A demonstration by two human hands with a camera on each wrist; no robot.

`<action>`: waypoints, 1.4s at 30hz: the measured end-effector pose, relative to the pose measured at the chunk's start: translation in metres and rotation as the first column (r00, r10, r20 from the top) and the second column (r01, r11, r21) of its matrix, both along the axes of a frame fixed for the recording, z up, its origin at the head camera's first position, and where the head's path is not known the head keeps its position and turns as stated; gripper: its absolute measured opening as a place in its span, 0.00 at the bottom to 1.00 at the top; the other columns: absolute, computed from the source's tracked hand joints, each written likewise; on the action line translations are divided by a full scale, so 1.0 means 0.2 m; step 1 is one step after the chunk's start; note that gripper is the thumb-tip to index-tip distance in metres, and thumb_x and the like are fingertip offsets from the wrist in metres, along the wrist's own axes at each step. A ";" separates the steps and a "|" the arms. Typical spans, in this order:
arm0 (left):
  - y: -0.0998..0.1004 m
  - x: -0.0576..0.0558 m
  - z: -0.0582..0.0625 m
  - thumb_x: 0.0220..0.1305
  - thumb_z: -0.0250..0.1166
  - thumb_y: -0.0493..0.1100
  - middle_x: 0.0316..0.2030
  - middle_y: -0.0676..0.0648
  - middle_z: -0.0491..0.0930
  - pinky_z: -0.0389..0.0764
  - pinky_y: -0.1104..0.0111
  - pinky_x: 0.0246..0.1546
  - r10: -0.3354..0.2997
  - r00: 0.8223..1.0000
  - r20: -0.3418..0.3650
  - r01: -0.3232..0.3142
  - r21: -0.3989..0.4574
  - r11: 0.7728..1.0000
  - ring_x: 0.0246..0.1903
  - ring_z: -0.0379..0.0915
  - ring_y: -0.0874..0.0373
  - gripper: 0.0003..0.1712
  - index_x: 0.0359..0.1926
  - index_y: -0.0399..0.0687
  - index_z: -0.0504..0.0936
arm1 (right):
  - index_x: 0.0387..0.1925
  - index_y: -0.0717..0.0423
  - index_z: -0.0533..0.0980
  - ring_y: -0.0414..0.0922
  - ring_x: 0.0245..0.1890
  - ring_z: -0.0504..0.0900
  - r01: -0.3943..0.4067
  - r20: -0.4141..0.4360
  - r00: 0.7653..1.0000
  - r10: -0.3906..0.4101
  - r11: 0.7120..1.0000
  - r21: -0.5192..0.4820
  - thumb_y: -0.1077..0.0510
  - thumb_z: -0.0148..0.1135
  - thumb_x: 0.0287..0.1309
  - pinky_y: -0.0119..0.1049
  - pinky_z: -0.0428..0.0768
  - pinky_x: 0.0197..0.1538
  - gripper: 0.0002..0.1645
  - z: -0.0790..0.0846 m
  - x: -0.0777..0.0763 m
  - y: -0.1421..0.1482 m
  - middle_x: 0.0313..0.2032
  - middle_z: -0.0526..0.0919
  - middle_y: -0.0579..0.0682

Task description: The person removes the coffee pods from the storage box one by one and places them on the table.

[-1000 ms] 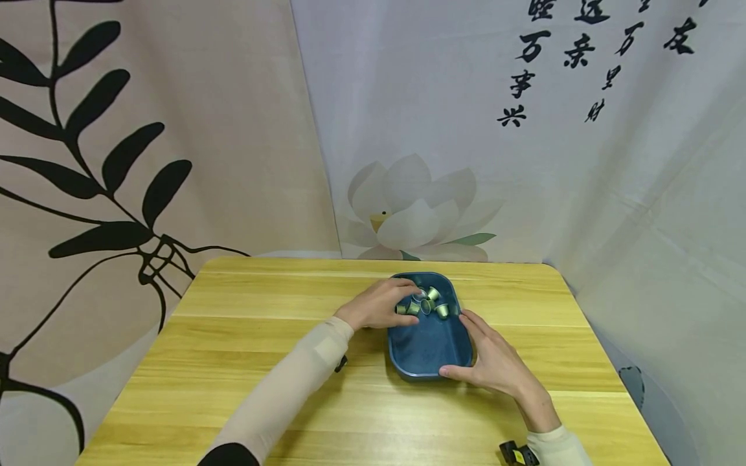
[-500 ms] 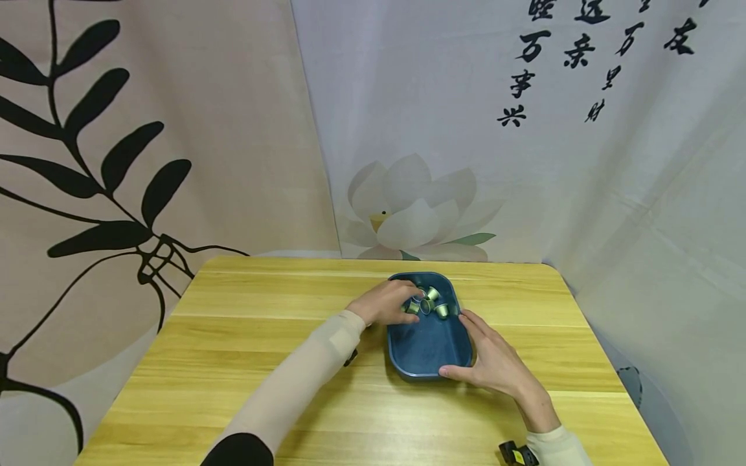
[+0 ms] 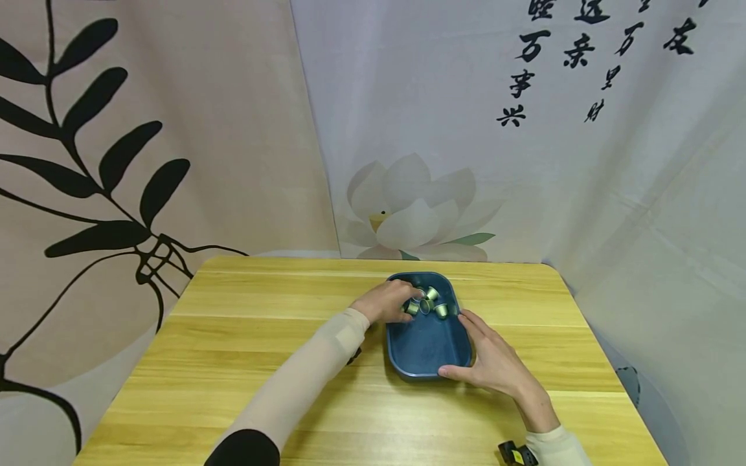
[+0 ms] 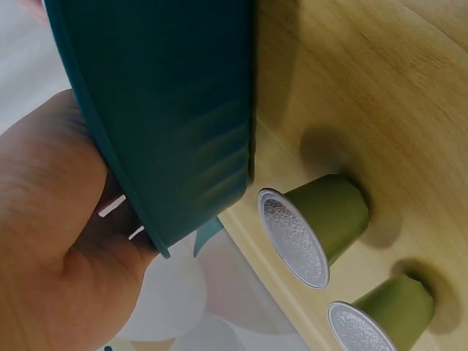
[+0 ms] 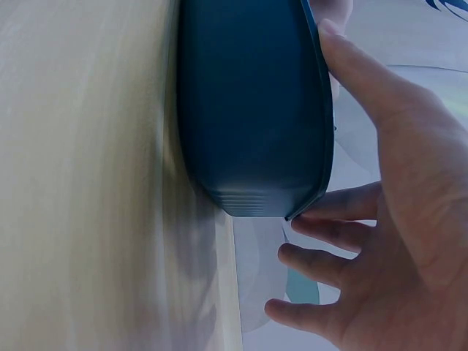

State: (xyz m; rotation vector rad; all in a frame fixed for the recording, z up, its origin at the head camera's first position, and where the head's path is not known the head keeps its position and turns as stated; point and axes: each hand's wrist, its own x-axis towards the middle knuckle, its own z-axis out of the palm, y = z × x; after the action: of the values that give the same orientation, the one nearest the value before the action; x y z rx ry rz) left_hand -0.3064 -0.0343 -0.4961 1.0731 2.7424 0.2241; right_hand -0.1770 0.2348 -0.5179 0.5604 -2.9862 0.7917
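A dark blue tray [image 3: 430, 349] stands on the table with several green coffee capsules [image 3: 441, 311] gathered at its far end. My left hand [image 3: 381, 303] reaches over the tray's left rim, fingertips bent down among the capsules; I cannot tell whether they grip one. In the left wrist view, that hand's fingertips are hidden behind the tray wall. Two silver-lidded capsules [image 4: 333, 219] lie on the table outside the tray there. Spread along the right side and near corner, my right hand [image 3: 495, 359] touches the rim with thumb and fingertips, its fingers fairly straight.
The tray sits on a yellow wooden table [image 3: 262, 362], toward its far edge. Behind hangs a pale cloth [image 3: 408, 97] printed with a lotus and dark characters. Black leaves are printed on the left cloth [image 3: 233, 129].
My left hand has moved slightly right, farther over the tray, covering a capsule that showed beside its palm earlier. My right hand stays on the rim.
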 end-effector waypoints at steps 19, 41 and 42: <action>0.02 -0.01 -0.01 0.72 0.81 0.45 0.62 0.49 0.92 0.91 0.64 0.64 0.014 1.000 0.006 -0.014 0.000 1.000 0.60 0.91 0.54 0.24 0.66 0.49 0.90 | 0.85 0.65 0.65 0.72 0.78 0.76 0.013 0.019 1.000 -0.012 1.000 -0.013 0.28 0.86 0.53 0.73 0.83 0.71 0.73 -0.02 0.00 0.00 0.86 0.64 0.65; 0.00 0.00 -0.01 0.73 0.80 0.44 0.60 0.49 0.93 0.91 0.64 0.64 -0.038 0.999 -0.030 0.041 0.079 0.996 0.59 0.91 0.55 0.21 0.63 0.48 0.91 | 0.86 0.65 0.64 0.72 0.78 0.76 0.012 0.019 1.000 -0.012 1.000 -0.017 0.27 0.86 0.53 0.72 0.83 0.72 0.74 -0.02 0.00 0.00 0.86 0.64 0.66; 0.00 0.00 -0.01 0.74 0.80 0.45 0.60 0.49 0.93 0.91 0.64 0.64 -0.040 0.999 -0.030 0.042 0.090 0.995 0.59 0.91 0.55 0.21 0.64 0.48 0.91 | 0.86 0.65 0.64 0.72 0.78 0.76 0.013 0.020 1.000 -0.013 1.000 -0.017 0.27 0.86 0.53 0.72 0.83 0.72 0.74 -0.01 0.00 0.00 0.86 0.64 0.66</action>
State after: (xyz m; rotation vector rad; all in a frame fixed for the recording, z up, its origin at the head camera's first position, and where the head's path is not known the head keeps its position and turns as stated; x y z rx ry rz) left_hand -0.3072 -0.0341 -0.4975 1.1630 2.7561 0.3329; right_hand -0.1762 0.2342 -0.5208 0.5355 -2.9946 0.8257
